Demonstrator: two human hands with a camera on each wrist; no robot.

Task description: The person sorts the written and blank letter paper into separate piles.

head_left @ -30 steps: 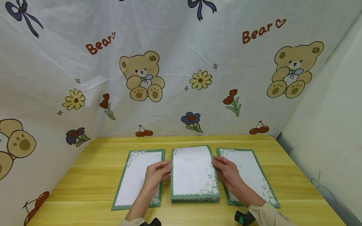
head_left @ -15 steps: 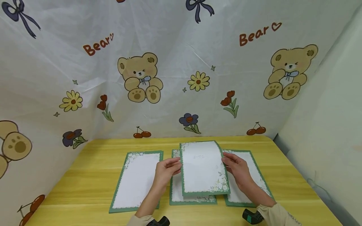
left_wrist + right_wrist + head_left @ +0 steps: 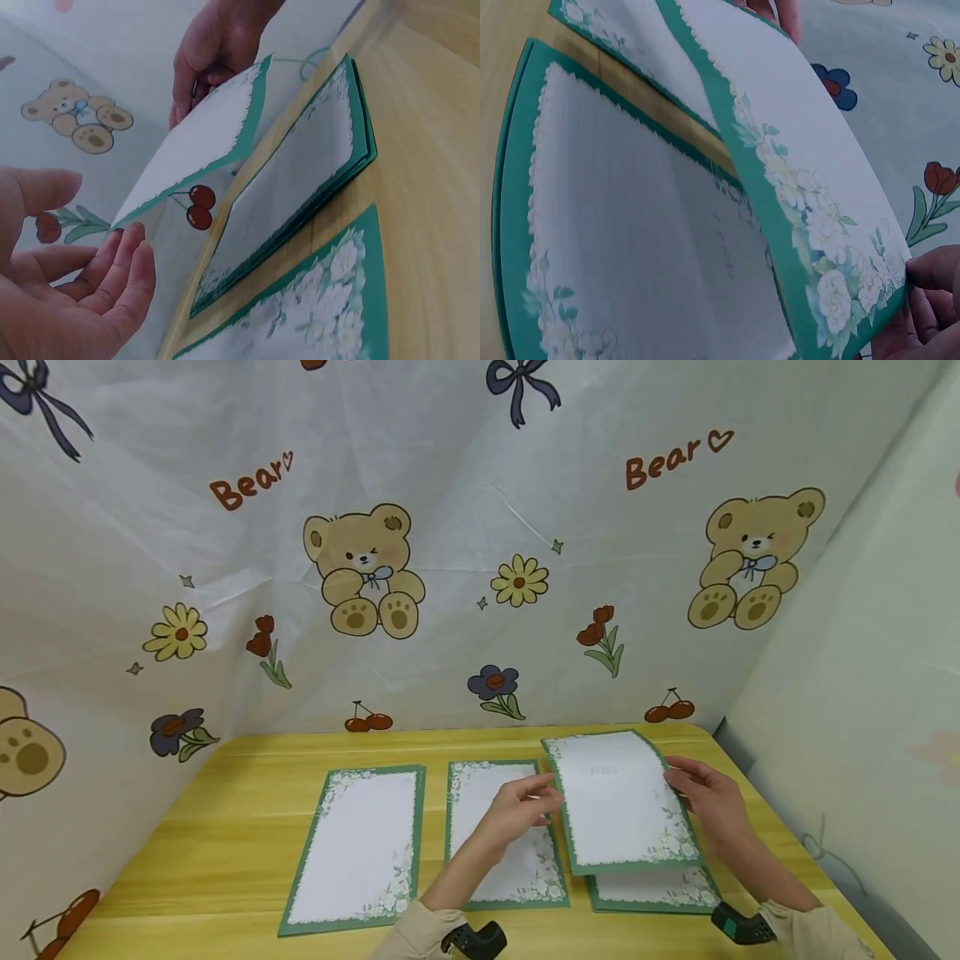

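Note:
A white stationery sheet (image 3: 618, 802) with a green border, printed flowers and faint writing is held above the right-hand stack (image 3: 660, 893). My right hand (image 3: 708, 797) pinches its right edge, thumb on the face and fingers underneath, as the right wrist view (image 3: 930, 304) shows. At the opposite edge is my left hand (image 3: 521, 810). In the left wrist view, that hand's (image 3: 75, 277) fingertips meet the sheet from below, while its thumb stands apart from it. The held sheet bows slightly and covers most of the stack beneath.
Matching stationery lies in a middle pile (image 3: 510, 877) and a left pile (image 3: 356, 852) on the yellow wood-grain table (image 3: 225, 827). A white cloth (image 3: 450, 468) printed with bears and flowers hangs behind. On the right is a pale wall (image 3: 862, 718) with a thin cord (image 3: 832, 860).
Both hands have lifted the sheet off the middle pile and carried it right, over the right-hand stack. The left hand's thumb now stands off the sheet. The view has shifted slightly.

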